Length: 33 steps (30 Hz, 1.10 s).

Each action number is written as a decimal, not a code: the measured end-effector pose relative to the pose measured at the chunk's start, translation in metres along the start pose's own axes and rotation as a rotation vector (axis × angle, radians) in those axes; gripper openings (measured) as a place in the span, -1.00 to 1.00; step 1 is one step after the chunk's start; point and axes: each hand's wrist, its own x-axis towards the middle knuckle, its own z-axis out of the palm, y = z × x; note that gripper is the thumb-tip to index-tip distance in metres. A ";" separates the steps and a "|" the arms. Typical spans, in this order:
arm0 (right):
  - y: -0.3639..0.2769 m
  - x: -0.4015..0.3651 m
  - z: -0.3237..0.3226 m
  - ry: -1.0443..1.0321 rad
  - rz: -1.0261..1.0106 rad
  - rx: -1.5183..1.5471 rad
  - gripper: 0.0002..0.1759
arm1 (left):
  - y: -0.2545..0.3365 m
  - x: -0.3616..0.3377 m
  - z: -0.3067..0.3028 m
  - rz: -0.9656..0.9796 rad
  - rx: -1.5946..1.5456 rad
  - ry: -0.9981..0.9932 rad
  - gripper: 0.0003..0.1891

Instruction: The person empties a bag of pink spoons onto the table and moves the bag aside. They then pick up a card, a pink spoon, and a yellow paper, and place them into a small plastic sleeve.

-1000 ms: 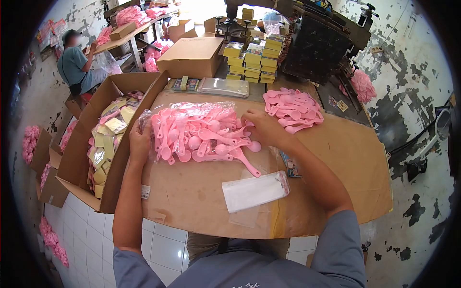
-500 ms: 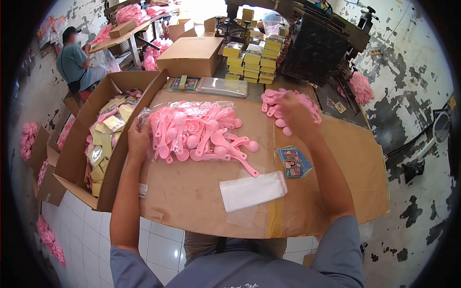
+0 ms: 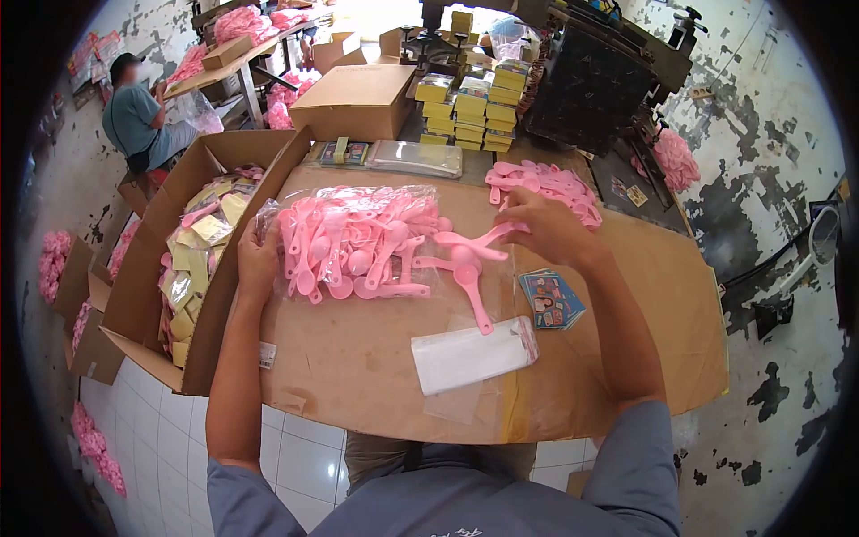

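Note:
My left hand (image 3: 259, 249) grips the left edge of a clear plastic bag (image 3: 313, 201) full of pink measuring spoons (image 3: 358, 259), which lies on its side on the cardboard-covered table. My right hand (image 3: 544, 228) is closed on the handle of a pink spoon (image 3: 490, 240) to the right of the bag. Other loose spoons cross under and beside that one; one loose spoon (image 3: 474, 300) points toward me. Just beyond my right hand is a heap of pink spoons (image 3: 546, 183). Printed cards (image 3: 550, 300) and white plastic sleeves (image 3: 470, 358) lie nearer to me.
A tall open carton (image 3: 192, 268) of packed yellowish packets stands at the left table edge. Behind are a closed carton (image 3: 353, 98), stacks of yellow-edged cards (image 3: 470, 112), clear sleeves (image 3: 416, 161) and a dark machine (image 3: 582, 85). Another person (image 3: 134, 116) sits far left.
My right hand has come from the far spoon heap toward me and left, and now holds a spoon. The loose spoons beside the bag have shifted right. My left hand stays on the bag.

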 end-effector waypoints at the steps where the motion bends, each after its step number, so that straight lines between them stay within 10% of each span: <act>1: 0.005 -0.003 -0.005 0.009 0.032 -0.040 -0.71 | 0.005 -0.002 0.001 0.009 0.001 0.005 -0.70; 10: 0.039 -0.025 -0.023 -0.070 -0.003 -0.164 -0.68 | 0.007 -0.003 0.000 -0.010 0.004 -0.007 -0.69; 19: 0.082 -0.003 0.012 0.557 0.334 -0.143 -0.69 | -0.003 0.002 -0.002 0.000 0.014 -0.004 -0.68; 21: 0.085 0.010 0.040 0.469 -0.040 -0.162 -0.65 | -0.005 0.001 -0.003 -0.015 0.021 -0.002 -0.68; 24: 0.037 0.032 0.062 0.254 0.044 0.229 -0.59 | -0.002 0.001 -0.001 -0.015 0.024 0.000 -0.67; 33: 0.071 0.061 0.095 0.208 -0.086 -0.584 -0.59 | -0.002 -0.001 -0.002 0.016 0.052 0.004 -0.67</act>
